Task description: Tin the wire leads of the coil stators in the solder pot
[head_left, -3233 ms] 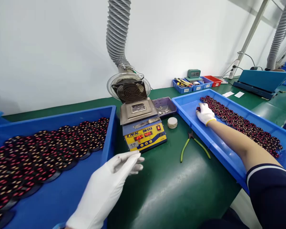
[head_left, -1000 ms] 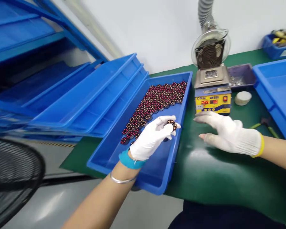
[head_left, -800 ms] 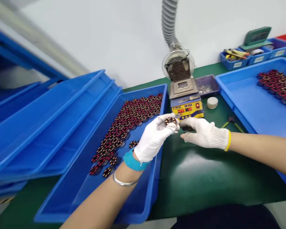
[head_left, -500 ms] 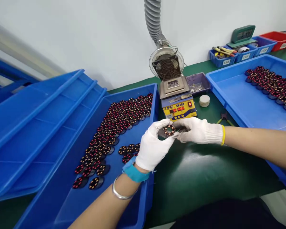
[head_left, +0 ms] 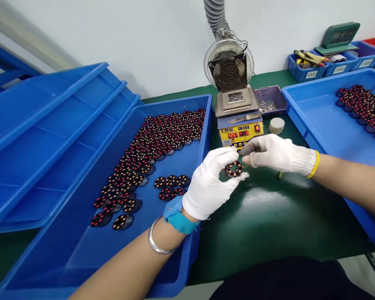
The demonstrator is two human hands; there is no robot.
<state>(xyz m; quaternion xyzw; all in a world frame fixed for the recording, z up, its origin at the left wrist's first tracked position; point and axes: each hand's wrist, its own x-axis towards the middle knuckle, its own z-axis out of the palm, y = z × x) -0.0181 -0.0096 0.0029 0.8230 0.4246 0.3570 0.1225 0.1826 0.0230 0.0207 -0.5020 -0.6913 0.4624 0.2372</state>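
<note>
A black ring-shaped motor stator (head_left: 234,168) with copper windings is held up in front of the yellow-fronted solder pot (head_left: 240,129). My left hand (head_left: 211,183), in a white glove, grips the stator by its rim between thumb and fingers. To the right, my gloved right hand (head_left: 278,156) is closed in a pinch close to the stator's edge. A thin wire (head_left: 246,166) runs from the stator to those fingertips; its far end is hidden. Many similar stators (head_left: 162,141) lie in the blue tray (head_left: 203,154) at left.
Another blue tray (head_left: 309,112) with more stators stands at right. A fan and duct (head_left: 229,75) rise behind the pot. Beside it are a purple bin (head_left: 279,93) and a round white tin (head_left: 276,125). Stacked blue trays (head_left: 71,129) lean at far left; a clock (head_left: 340,35) stands at the back.
My right hand has drawn back right and up from the stator, now pinching near its edge. My left hand still holds the stator, turned to show more of its face. The camera view has shifted.
</note>
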